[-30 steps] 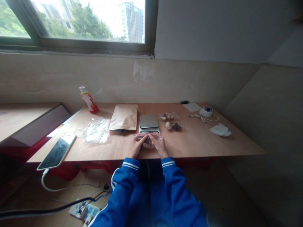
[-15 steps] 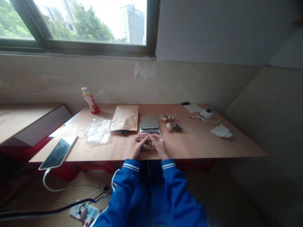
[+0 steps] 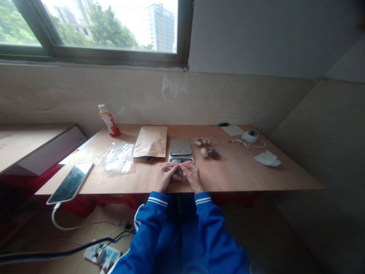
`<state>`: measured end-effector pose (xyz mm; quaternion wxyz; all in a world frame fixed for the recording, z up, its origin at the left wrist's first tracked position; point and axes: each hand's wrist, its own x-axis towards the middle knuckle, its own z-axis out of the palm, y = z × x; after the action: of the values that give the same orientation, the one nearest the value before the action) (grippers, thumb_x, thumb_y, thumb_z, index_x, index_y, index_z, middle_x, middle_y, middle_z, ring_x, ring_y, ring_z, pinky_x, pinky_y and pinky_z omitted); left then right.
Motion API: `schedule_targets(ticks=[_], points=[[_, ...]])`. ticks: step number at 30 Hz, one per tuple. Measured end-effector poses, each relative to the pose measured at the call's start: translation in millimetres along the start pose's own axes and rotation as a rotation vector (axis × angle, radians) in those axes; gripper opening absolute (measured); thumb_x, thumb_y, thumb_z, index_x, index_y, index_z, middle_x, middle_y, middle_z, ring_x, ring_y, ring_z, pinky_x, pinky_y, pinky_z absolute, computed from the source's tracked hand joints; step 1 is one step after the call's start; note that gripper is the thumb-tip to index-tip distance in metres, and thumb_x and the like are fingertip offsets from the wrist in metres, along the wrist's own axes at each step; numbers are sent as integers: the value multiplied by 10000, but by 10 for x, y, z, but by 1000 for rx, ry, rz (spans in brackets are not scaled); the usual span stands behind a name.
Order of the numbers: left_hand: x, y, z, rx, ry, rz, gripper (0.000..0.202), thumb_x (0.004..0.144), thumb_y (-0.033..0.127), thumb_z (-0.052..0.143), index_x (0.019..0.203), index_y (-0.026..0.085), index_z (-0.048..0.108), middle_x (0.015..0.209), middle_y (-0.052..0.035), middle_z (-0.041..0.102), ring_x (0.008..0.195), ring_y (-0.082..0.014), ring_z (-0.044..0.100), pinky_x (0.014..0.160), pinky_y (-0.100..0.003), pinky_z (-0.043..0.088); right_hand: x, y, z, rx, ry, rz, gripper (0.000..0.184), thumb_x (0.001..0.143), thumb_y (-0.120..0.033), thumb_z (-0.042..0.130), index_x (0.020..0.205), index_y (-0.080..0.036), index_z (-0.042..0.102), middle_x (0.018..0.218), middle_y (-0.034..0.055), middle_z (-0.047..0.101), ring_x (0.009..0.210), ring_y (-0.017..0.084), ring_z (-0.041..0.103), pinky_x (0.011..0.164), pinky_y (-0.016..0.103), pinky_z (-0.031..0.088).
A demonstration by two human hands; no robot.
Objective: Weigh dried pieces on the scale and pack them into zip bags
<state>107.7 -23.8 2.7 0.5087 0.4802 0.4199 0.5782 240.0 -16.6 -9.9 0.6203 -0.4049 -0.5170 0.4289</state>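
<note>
Both hands pinch the top edge of a clear zip bag [image 3: 179, 176] with dark and pale pieces inside, at the table's front edge. My left hand [image 3: 164, 177] grips the bag's left part, and my right hand [image 3: 193, 177] grips its right part, the fingertips close together at the middle. Just beyond them sits a small digital scale [image 3: 180, 147] with a metal plate. To the right of the scale lie two filled zip bags, a farther bag [image 3: 203, 141] and a nearer bag [image 3: 211, 153], holding pale and dark dried pieces.
Left of the scale are a brown paper pouch [image 3: 151, 142] and a pile of clear plastic bags [image 3: 117, 158]. A drink bottle [image 3: 109, 121] stands behind them. A phone [image 3: 70, 183] with a cable overhangs the front left edge. A white camera [image 3: 249, 136] and crumpled tissue [image 3: 267, 158] lie right.
The fingers have shifted slightly along the bag's top edge, the right hand's fingertips a little toward the middle. The other things have stayed in place.
</note>
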Motion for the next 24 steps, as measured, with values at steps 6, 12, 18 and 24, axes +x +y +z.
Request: schedule_targets(ticks=[6, 12, 18, 24], points=[[3, 5, 4, -25, 60, 20, 269, 714, 384, 725, 838, 145, 724, 848, -70, 734, 841, -213, 684, 781, -305, 526, 3, -27, 4, -12, -34, 13, 367, 846, -505, 555, 834, -177, 721, 853, 54, 671, 796, 167, 624, 735, 291, 498], [17, -75, -30, -83, 125, -80, 392, 728, 513, 669, 834, 142, 734, 817, -89, 739, 831, -234, 685, 744, -321, 528, -2, -5, 2, -18, 40, 55, 437, 834, -564, 542, 772, -165, 709, 720, 24, 638, 667, 135, 584, 628, 246, 465], [30, -119, -66, -168, 219, -179, 602, 786, 658, 498, 887, 106, 717, 835, -120, 740, 851, -242, 690, 799, -345, 516, 3, -76, -33, -9, 60, 194, 658, 801, -730, 399, 760, -154, 714, 676, 58, 675, 608, 146, 604, 599, 257, 470], [13, -77, -50, -346, 106, -230, 684, 795, 669, 469, 1063, 74, 672, 779, -132, 735, 765, -251, 695, 728, -365, 523, -11, -67, -25, 123, 149, 351, 711, 763, -791, 362, 687, -158, 678, 616, 60, 674, 572, 170, 626, 571, 271, 491]])
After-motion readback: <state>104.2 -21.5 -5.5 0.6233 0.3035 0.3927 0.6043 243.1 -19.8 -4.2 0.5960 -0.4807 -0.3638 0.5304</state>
